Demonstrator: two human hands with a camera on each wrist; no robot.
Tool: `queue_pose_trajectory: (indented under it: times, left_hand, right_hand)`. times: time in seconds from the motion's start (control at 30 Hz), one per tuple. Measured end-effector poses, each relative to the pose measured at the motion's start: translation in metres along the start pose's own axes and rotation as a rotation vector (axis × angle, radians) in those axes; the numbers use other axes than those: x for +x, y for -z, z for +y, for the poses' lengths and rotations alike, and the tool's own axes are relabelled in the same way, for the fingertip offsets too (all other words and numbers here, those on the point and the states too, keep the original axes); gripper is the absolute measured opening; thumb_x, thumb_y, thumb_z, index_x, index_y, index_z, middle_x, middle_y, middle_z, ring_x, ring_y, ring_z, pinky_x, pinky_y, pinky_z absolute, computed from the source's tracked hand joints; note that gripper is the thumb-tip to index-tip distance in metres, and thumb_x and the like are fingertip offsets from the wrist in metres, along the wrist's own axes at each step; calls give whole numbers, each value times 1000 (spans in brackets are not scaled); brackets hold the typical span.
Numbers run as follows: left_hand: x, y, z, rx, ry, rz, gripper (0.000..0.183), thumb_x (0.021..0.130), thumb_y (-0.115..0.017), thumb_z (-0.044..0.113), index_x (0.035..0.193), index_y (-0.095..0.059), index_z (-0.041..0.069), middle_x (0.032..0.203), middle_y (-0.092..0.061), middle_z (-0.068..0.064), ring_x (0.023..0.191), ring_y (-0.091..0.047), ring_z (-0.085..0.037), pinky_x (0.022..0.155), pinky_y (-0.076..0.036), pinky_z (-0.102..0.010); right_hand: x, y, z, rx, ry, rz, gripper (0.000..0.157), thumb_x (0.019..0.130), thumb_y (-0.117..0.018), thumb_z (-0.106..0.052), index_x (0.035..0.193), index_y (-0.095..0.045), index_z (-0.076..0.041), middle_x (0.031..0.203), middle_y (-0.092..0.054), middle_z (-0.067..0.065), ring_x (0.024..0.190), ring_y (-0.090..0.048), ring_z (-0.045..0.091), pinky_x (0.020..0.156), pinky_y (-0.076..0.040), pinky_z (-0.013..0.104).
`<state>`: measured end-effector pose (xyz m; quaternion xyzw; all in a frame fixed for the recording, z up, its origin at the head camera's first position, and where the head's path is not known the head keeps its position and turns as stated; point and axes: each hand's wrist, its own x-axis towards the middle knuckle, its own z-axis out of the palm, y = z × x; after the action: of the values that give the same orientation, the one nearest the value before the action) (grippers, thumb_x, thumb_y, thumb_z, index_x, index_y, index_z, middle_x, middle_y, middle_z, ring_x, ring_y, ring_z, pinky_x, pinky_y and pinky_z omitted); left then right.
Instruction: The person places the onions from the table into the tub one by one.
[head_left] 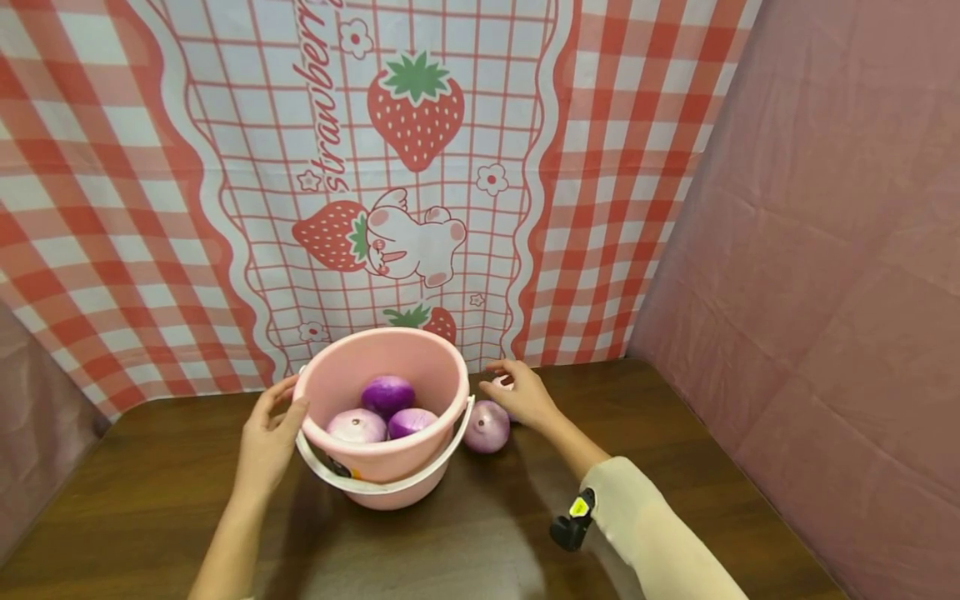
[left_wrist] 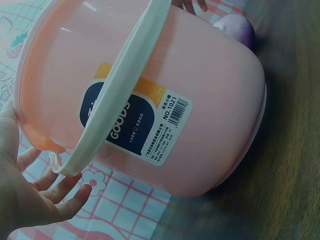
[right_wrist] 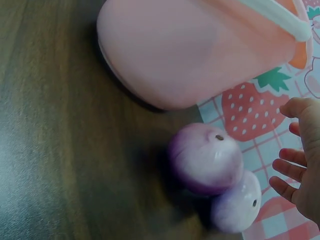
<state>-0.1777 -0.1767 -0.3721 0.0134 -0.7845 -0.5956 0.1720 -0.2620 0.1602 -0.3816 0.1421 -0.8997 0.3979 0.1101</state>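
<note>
A pink plastic bucket point(head_left: 382, 462) with a white handle point(left_wrist: 107, 110) stands upright on the table. Three purple-and-white onions point(head_left: 357, 427) lie inside it. My left hand point(head_left: 264, 437) touches the bucket's rim at the left, its fingers spread beside the handle's end in the left wrist view. Just right of the bucket, a purple onion point(head_left: 487, 427) rests on the table against another onion point(right_wrist: 237, 205), which the right hand mostly covers in the head view. My right hand point(head_left: 525, 398) hovers by these two with loosely bent fingers, holding nothing.
The brown wooden table point(head_left: 480, 550) ends against a red-and-white strawberry cloth point(head_left: 420, 192) at the back. Pink fabric point(head_left: 840, 275) hangs along the right side. A small black device point(head_left: 573, 521) is worn at the right sleeve's cuff.
</note>
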Motion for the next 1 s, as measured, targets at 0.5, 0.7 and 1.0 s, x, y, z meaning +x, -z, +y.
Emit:
queue_pose_trajectory:
  times: [0.5,0.7,1.0]
  left_hand:
    - [-1,-1,2,12,12,9,43,96,-50,25,135,-45,8,134,-49,-17,81,-49,16,69,-44,-8]
    - [-2,-1,2,7,4,10,44,96,-50,25,136,-45,7,134,-49,-19,82,-49,16,69,-44,-8]
    - [0,-1,0,4,11,1,44,96,-50,23,137,-43,8,137,-47,-20,82,-48,17,69,-44,-8]
  right_hand:
    - [-14,-8,21,52,-41,-6,41,78,-73,-25,111,-64,-3,110,-64,16,97,-62,31,82,-52,42]
    - [-18,-12,27,87,-13,-3,39,78,-74,-23,110,-63,-1,108,-65,16,96,-62,32,83,-51,46]
    - [-22,-19,35,58,6,-10,41,76,-75,-21,108,-64,0,104,-66,16,94,-63,30,83,-51,43]
